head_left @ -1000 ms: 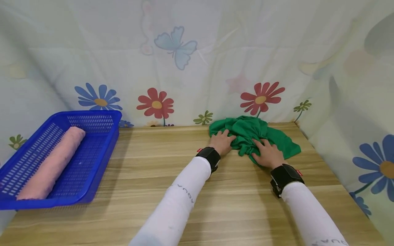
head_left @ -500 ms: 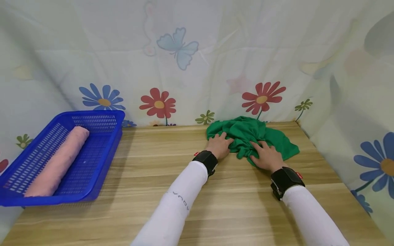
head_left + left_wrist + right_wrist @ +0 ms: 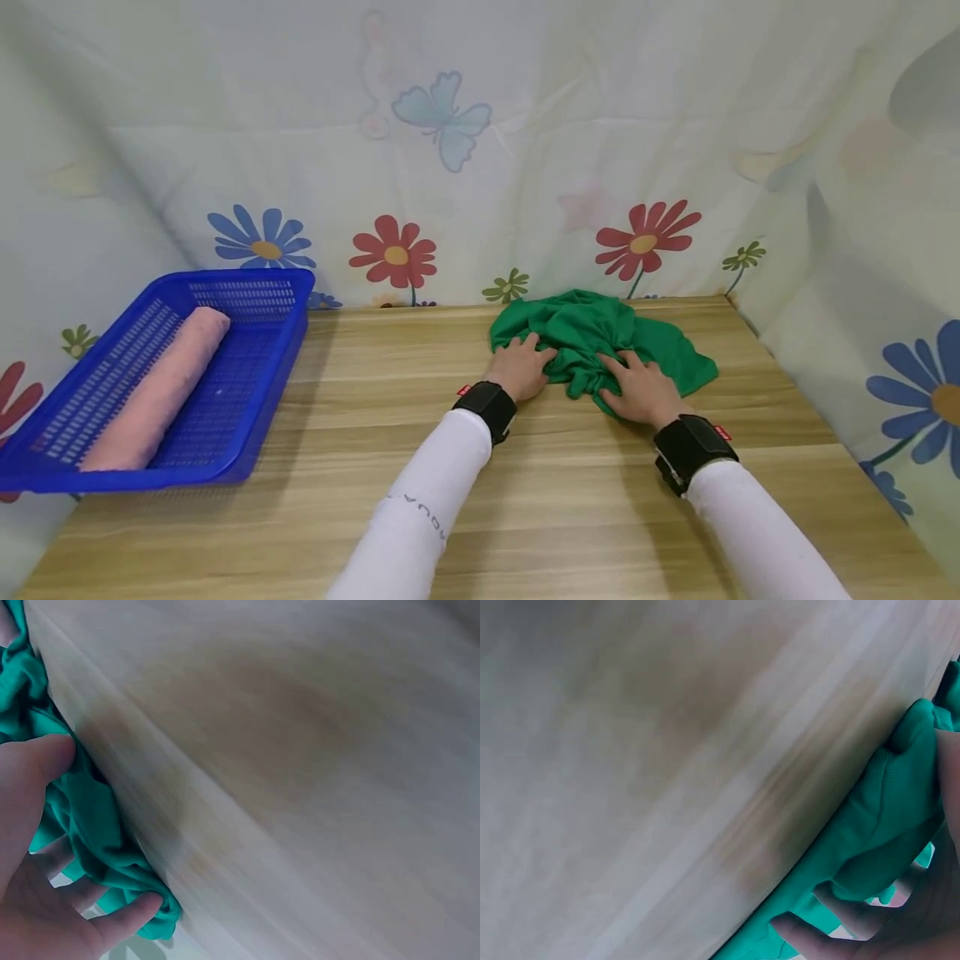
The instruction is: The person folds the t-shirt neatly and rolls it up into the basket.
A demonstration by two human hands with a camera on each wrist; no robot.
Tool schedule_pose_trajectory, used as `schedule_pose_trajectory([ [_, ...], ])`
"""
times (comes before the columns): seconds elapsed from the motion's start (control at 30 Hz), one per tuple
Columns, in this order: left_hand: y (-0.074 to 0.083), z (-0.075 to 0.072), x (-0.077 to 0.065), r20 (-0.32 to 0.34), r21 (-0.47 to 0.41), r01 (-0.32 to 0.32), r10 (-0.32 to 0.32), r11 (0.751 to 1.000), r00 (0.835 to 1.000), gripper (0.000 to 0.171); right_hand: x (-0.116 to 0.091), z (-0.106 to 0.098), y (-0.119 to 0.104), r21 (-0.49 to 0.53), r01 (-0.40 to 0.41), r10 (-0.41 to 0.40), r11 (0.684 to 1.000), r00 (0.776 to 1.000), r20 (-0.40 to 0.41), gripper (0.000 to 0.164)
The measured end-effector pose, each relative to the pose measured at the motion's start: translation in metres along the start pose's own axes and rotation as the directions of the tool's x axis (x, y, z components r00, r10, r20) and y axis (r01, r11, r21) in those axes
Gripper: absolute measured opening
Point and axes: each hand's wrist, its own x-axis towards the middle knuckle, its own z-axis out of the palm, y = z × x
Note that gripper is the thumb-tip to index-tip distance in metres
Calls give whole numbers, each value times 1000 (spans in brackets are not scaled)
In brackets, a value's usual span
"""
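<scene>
A crumpled green cloth (image 3: pixel 581 329) lies bunched on the wooden table near the back wall; its folds hide what kind of item it is. My left hand (image 3: pixel 519 368) rests on its near left edge, fingers spread. On the near right part, my right hand (image 3: pixel 641 390) presses with fingers apart. In the left wrist view, the thumb and fingers (image 3: pixel 126 919) lie over the green folds. The right wrist view has the cloth (image 3: pixel 889 799) between the thumb side and the spread fingers (image 3: pixel 814 937).
At the left of the table (image 3: pixel 360 500) stands a blue plastic basket (image 3: pixel 273 375) with perforated sides. A pink fabric roll (image 3: pixel 161 387) lies in it lengthwise. A flower-printed curtain (image 3: pixel 300 150) borders the table at the back and sides.
Both hands and the green cloth have shifted a little left and nearer. The head view has turned slightly left, so the basket shows farther right. The spread fingers stay on the cloth.
</scene>
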Motion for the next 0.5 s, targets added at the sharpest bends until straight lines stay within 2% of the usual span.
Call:
schedule_pose_trajectory([
  [0.5, -31, -3, -46, 20, -7, -28, 28, 1000, 999, 49, -5, 5, -41, -19, 96, -97, 995, 995, -25, 58],
])
